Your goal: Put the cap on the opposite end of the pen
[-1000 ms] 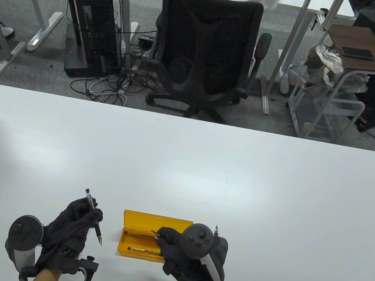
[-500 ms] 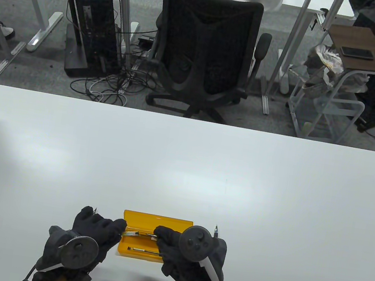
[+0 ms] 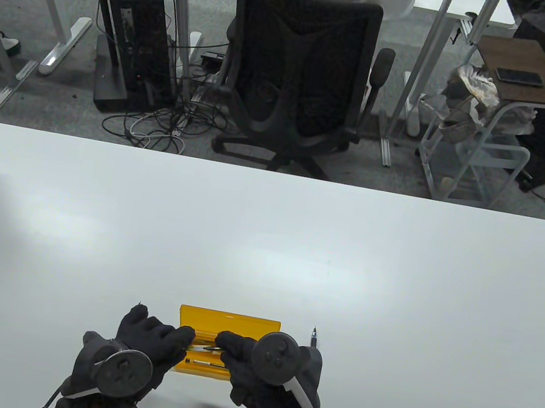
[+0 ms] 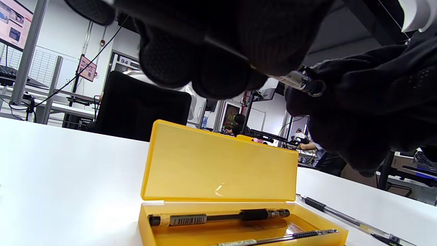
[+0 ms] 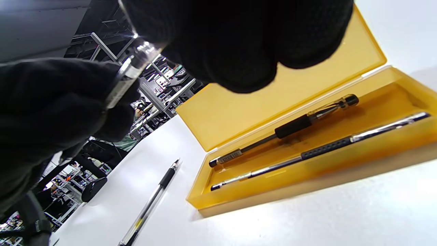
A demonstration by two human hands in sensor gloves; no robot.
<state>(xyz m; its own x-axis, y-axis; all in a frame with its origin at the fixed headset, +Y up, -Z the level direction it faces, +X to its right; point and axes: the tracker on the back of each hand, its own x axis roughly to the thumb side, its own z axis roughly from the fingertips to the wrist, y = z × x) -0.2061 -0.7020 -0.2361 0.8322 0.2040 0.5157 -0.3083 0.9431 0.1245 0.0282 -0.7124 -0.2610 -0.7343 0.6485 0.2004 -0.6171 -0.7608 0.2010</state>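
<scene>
My left hand (image 3: 179, 337) grips a pen (image 3: 202, 347) and holds it level above the open yellow case (image 3: 229, 321). The barrel reaches right to my right hand (image 3: 226, 344), whose fingertips pinch a clear cap (image 5: 136, 58) at the barrel's end. In the left wrist view the labelled barrel end (image 4: 295, 80) runs into the right glove (image 4: 358, 102). How far the cap sits on the barrel is hidden by the fingers.
Two more pens (image 4: 218, 217) (image 4: 290, 235) lie inside the case (image 4: 222, 164). A loose pen (image 3: 314, 337) lies on the white table (image 3: 266, 244) just right of the case, behind my right hand. An office chair (image 3: 297, 75) stands beyond the far edge.
My left hand turned palm down and carried the pen right, from beside the case to over it. The pen's end now meets the cap in my right hand, which shifted slightly left.
</scene>
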